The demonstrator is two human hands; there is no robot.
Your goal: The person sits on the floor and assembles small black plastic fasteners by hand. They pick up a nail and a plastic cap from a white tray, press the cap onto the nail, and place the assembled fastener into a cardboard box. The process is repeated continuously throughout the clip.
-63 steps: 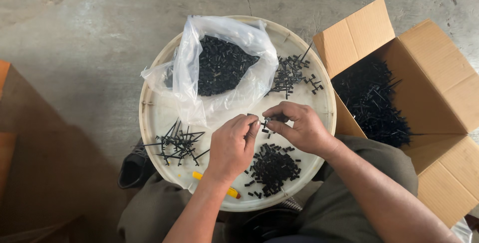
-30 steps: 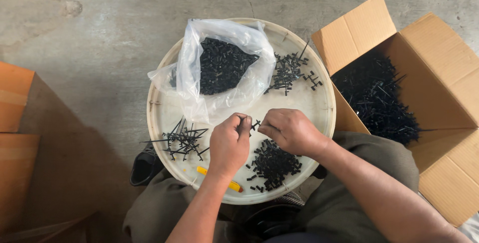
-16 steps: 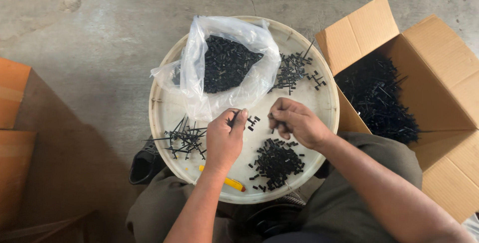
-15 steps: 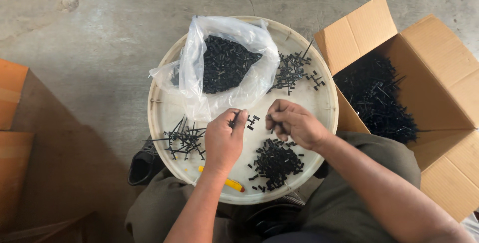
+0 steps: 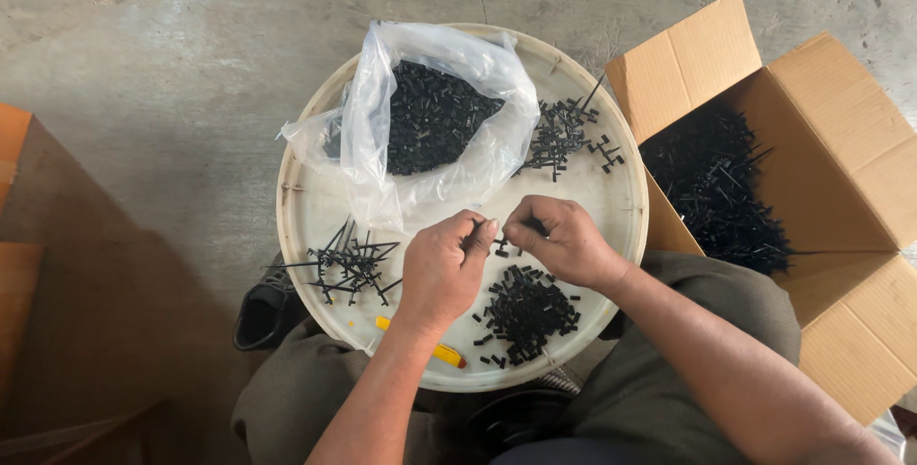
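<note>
Over the middle of a round cream tray [image 5: 304,236] resting on the seated person's lap, the left hand [image 5: 441,269] and the right hand [image 5: 564,241] are meeting fingertip to fingertip. Both are pinching a small black plastic sprue piece [image 5: 499,241] between thumb and forefinger, the remaining fingers curling in; just how much of the piece each hand is gripping cannot be told, since the fingers are hiding most of it. Directly below the hands a pile of short black cut pieces [image 5: 527,310] is lying on the tray, and a yellow-handled tool [image 5: 439,352] is sitting near the rim. Bare branched sprues [image 5: 349,263] are lying to the left, further uncut sprues [image 5: 564,136] at the far right of the tray. A clear plastic bag [image 5: 382,155] holding black parts is occupying the far half. An open cardboard box [image 5: 841,236] full of black sprues is standing on the concrete floor [image 5: 172,64] beside the tray. Judging by appearance, the piece is light, stiff and somewhat brittle, best held close to the joint on either side.
</note>
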